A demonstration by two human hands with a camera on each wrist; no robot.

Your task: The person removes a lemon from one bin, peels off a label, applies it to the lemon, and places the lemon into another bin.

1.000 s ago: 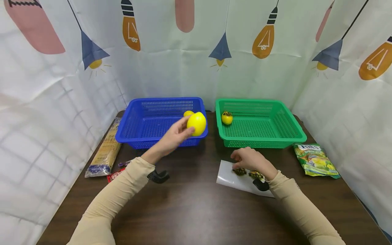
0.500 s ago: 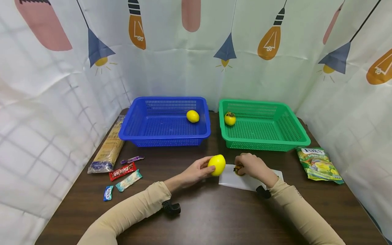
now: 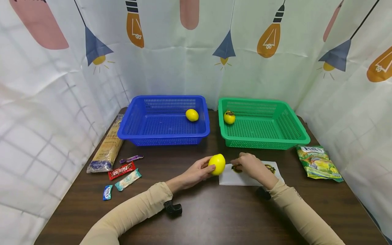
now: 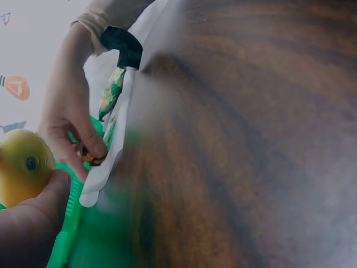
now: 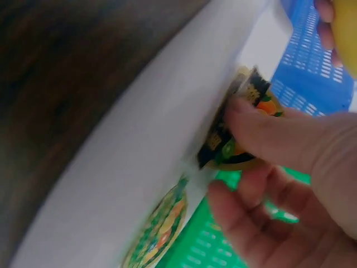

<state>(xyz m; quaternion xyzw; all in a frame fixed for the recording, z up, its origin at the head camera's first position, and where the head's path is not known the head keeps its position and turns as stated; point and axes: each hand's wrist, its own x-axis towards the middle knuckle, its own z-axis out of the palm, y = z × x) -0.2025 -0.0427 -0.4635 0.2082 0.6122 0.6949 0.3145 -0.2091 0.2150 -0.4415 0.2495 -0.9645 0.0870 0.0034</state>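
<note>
My left hand (image 3: 196, 172) holds a yellow lemon (image 3: 217, 164) over the table, left of a white sticker sheet (image 3: 228, 179); the thumb lies along the fruit's near side. In the left wrist view the lemon's (image 4: 19, 167) dark-centred end shows. At the sheet's left part, my right hand (image 3: 252, 167) bends down with thumb and fingers at a round black-and-gold sticker (image 5: 215, 146). The right wrist view shows the thumb pressed on its face, the fingers behind, and its edge raised off the sheet. A second round sticker (image 3: 270, 168) lies flat farther right.
Behind are a blue basket (image 3: 163, 136) with one lemon (image 3: 192, 115) and a green basket (image 3: 266, 140) with a stickered lemon (image 3: 229, 117). A noodle pack (image 3: 107, 146) and wrapped sweets, including a red bar (image 3: 121, 170), lie left. A Fox's bag (image 3: 318, 162) lies right.
My left hand has brought the lemon from in front of the blue basket down and right, beside the sheet. The right hand has stayed at the sheet, its fingers now at the left sticker.
</note>
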